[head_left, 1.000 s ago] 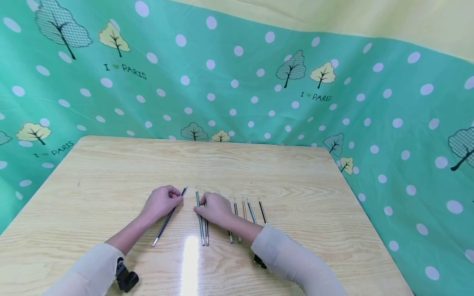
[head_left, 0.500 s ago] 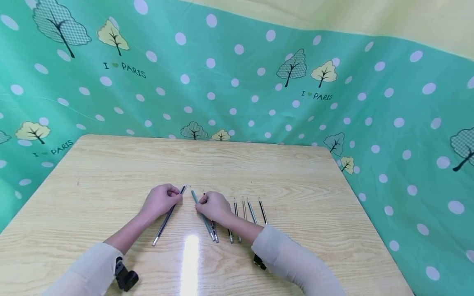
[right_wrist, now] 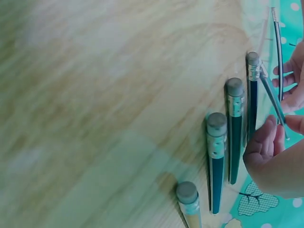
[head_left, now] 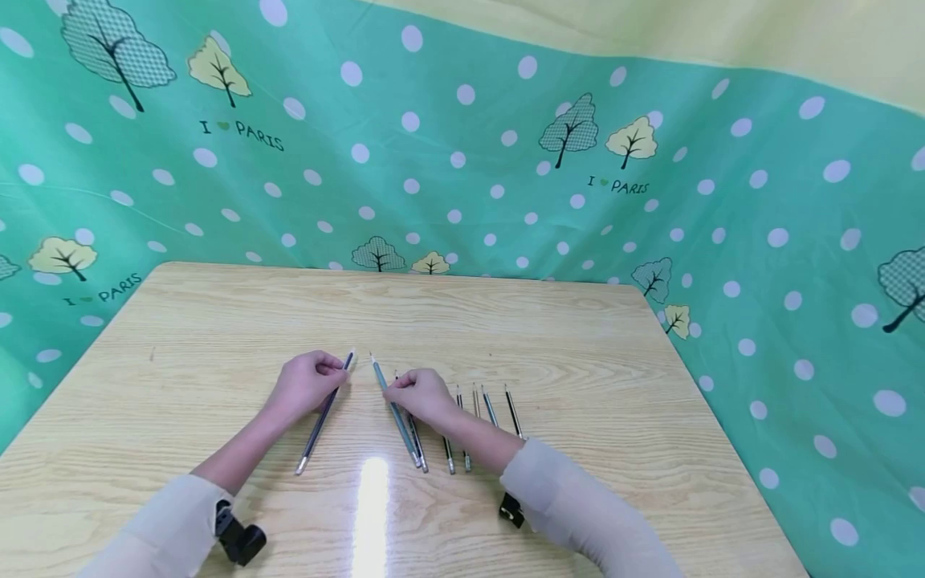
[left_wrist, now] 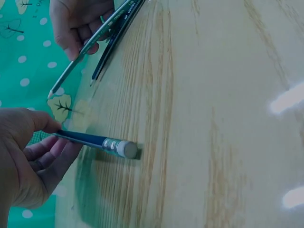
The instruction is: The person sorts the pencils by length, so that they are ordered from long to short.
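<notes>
1. Nearest me, on the pale wood-grain table (head_left: 448, 530), slim eraser-tipped pencils (head_left: 449, 456) lie beneath the right forearm (head_left: 480, 441); a lowered sleeve (head_left: 571, 506) could roll them
2. I have the right hand (head_left: 426, 397) pinching a blue-green pencil (head_left: 398, 421), just beside a black pencil (head_left: 417, 441); lifting might drag both
3. The left hand (head_left: 303, 387) pinches a slanting navy pencil (head_left: 318, 427); a loose hold could drop it
4. Farthest, green polka-dot cloth (head_left: 433, 201)

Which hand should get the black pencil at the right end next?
Probably the right hand: it is nearer to that black pencil, though it should first set down the blue-green pencil it pinches. The left hand is farther away and holds a dark pencil.
</notes>
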Demonstrator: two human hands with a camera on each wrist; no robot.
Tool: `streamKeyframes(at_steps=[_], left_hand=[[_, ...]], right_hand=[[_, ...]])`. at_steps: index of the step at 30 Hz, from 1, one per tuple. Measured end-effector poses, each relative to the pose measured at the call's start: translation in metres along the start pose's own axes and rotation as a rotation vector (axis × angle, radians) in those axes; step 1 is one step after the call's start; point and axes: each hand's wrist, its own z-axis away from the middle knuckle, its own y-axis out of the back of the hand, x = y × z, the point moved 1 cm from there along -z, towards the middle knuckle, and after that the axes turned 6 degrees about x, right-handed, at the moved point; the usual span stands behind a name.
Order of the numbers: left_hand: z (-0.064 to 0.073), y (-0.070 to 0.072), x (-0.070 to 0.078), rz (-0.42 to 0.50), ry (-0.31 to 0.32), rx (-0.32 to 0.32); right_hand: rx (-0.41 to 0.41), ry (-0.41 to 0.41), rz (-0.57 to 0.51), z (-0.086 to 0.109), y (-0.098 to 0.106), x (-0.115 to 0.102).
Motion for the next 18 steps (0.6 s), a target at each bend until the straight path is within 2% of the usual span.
streamKeyframes(at_steps=[11, 18], left_hand=[[-0.0003, 0.0049, 0.007, 0.052, 0.004, -0.006], [-0.003, 0.007, 0.0097, 0.105, 0.014, -0.001]], right_hand=[[-0.039, -0.054, -0.183, -0.0014, 0.0052, -0.0067], [-0.055, -0.053, -0.23, -0.0049, 0.0098, -0.0078]])
